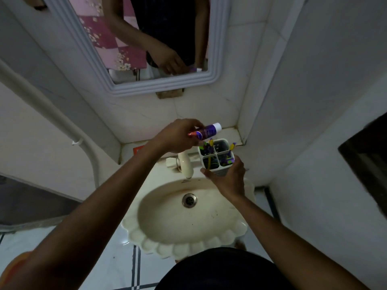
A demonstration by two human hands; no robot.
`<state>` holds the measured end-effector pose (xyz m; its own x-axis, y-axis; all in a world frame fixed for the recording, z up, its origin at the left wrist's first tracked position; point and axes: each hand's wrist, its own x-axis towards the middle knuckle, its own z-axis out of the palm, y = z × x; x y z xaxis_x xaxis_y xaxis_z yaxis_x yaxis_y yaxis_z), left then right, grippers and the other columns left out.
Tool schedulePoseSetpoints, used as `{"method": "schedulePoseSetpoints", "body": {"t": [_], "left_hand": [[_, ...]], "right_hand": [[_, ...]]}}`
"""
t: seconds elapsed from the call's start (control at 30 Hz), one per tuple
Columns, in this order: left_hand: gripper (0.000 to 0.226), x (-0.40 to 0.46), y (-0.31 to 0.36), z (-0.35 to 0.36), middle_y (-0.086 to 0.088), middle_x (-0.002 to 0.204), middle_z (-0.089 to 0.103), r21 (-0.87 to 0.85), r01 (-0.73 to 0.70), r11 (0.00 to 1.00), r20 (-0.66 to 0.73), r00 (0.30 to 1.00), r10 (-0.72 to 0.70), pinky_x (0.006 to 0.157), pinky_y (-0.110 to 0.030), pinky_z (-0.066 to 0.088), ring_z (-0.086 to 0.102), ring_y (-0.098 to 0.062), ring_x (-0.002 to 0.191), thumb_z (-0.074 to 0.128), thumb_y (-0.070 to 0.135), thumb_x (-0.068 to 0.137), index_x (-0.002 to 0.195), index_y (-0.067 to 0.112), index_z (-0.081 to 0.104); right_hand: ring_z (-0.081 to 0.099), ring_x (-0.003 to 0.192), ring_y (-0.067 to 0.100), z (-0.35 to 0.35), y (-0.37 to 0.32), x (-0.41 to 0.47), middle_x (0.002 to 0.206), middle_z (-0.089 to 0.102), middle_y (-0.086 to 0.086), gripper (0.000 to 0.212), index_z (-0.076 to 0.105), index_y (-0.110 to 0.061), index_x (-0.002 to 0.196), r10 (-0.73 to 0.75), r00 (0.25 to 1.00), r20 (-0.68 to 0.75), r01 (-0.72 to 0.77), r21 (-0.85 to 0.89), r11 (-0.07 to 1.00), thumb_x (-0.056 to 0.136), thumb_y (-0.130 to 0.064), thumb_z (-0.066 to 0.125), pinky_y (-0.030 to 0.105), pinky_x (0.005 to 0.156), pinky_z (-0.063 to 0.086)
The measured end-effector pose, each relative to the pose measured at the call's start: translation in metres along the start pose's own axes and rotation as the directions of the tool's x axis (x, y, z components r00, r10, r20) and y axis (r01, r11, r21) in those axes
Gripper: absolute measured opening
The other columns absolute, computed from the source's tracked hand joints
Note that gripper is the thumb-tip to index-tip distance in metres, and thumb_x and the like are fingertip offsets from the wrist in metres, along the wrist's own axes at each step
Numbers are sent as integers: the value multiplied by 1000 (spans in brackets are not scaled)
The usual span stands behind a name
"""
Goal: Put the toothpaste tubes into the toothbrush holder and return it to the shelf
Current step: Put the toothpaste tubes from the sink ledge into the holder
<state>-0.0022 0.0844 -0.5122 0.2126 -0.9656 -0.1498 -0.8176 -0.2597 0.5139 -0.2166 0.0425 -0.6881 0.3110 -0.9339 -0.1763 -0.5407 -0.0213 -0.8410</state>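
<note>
Purple toothpaste tube with white cap [206, 132] is pinched in my left hand [178, 136], fingers wrapped round its lower end, cap pointing up-right, tube tilted and held just above-left of the holder. White plastic four-compartment toothbrush holder [216, 155] is gripped in my right hand [227, 178], fingers closed round its side and base, held upright over the back edge of the cream scalloped sink [159, 245], beside the cream tap [185, 164]. Toothbrushes already stand in several slots. Step in hand: loading the tube. Next, I judge, tip it end-down into the emptiest rear compartment, then let go. Tiled shelf ledge [228, 135] sits right behind.
</note>
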Motion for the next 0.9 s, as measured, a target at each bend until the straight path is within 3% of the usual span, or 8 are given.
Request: {"method": "schedulePoseSetpoints", "body": {"t": [0.1,0.2,0.27,0.37,0.47,0.6,0.77,0.9], "left_hand": [[41,23,9,11,3,113,76,210,-12,978,-48,999,23,83,-35,56,68,-16,97,87,35,86,124,25,75],[35,40,17,26,3,109,75,355,-43,934,-33,998,59,77,-34,52,67,-19,99,85,34,87,119,25,75],[32,51,19,34,0,110,74,382,-67,922,-16,997,79,74,-33,48,66,-20,98,80,31,91,121,24,74],[25,64,24,39,-1,115,73,379,-91,921,-2,995,99,77,-38,56,68,-24,101,72,20,95,119,21,75],[18,72,26,40,0,116,76,344,-92,934,-66,990,122,79,-35,55,70,-22,101,69,17,98,115,21,76],[14,68,12,42,5,112,79,68,-60,996,-188,979,72,81,-32,58,68,-8,83,73,20,99,111,19,80],[16,42,-21,43,4,102,80,-273,37,961,-317,940,-126,73,-2,47,65,9,80,77,25,99,109,13,83],[21,13,-55,44,-7,102,81,-485,109,868,-332,895,-298,87,-27,60,74,-15,89,77,23,101,111,6,81]], "right_hand": [[36,150,31,-4,3,3,155,44,6,136,29,-17,165,-5,998,57,5,2,1000,61,-68,101,54,113,54],[35,151,32,-8,5,7,155,43,7,137,28,-17,167,-7,997,81,8,-12,1000,63,-70,100,55,115,53],[34,152,32,-9,4,7,157,43,8,138,27,-17,168,1,996,89,0,-15,1000,63,-71,99,55,115,53],[34,151,31,-9,5,8,157,43,9,138,26,-17,167,-1,995,96,3,-17,1000,63,-73,98,54,114,53],[35,150,31,-10,6,10,156,43,9,137,27,-16,167,-6,995,99,8,-23,1000,64,-74,97,51,112,53],[36,149,29,-11,8,12,154,45,8,139,29,-15,165,-8,996,90,10,-23,1000,61,-78,96,51,112,54],[39,145,27,-7,10,12,151,47,4,135,32,-17,163,-14,998,54,14,-7,1000,60,-75,98,52,111,55],[41,144,24,-2,14,10,150,47,0,132,34,-21,163,-31,999,27,31,15,999,61,-75,98,48,112,53]]}}
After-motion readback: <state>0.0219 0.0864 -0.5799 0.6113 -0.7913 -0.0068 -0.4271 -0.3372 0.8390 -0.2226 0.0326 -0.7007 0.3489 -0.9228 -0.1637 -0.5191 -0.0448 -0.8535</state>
